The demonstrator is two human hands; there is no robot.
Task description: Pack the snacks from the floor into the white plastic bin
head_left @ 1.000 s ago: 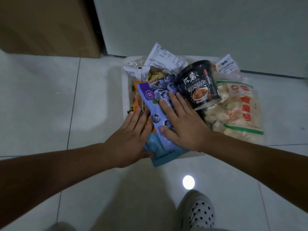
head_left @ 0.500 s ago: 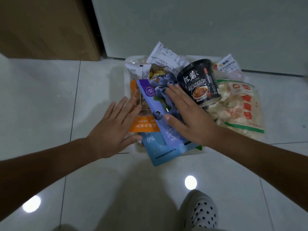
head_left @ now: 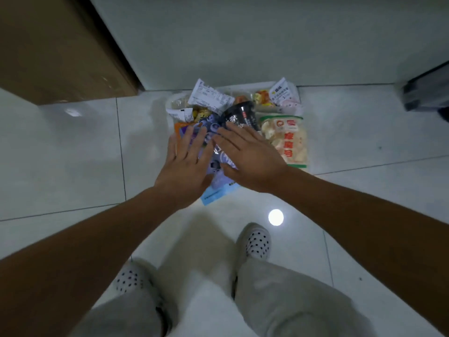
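White plastic bin [head_left: 169,108] sits on the tiled floor [head_left: 73,154], its far side close against the pale wall [head_left: 243,45]. It is heaped above the rim, so only the far-left corner and a strip of the far edge show.

On top, at the near side, a purple-blue blueberry pouch [head_left: 220,175] lies flat, and its lower corner overhangs the bin's near edge. A black cup [head_left: 240,116] lies tilted just beyond it. A clear bag of pale crackers [head_left: 289,139] fills the right side. A white printed wrapper [head_left: 209,97] sticks up at the far left, an orange packet [head_left: 180,125] shows at the left edge, and a small white sachet [head_left: 281,93] sits in the far-right corner.

Left hand [head_left: 184,166]: palm down, fingers straight and spread, over the pouch's left half and the orange packet, gripping nothing. Right hand [head_left: 247,159]: palm down, fingers straight, over the pouch's right half, fingertips reaching the base of the cup, holding nothing. Whether the palms press on the pouch or hover just above it, cannot tell. Both forearms come in from the near side and converge.

Surroundings: wooden panel [head_left: 60,45] far left, well apart from the bin. Dark object [head_left: 427,91] at the right edge, unidentifiable. Bare tile left, right and near. Two spotted shoes [head_left: 257,242] on the near side of the bin
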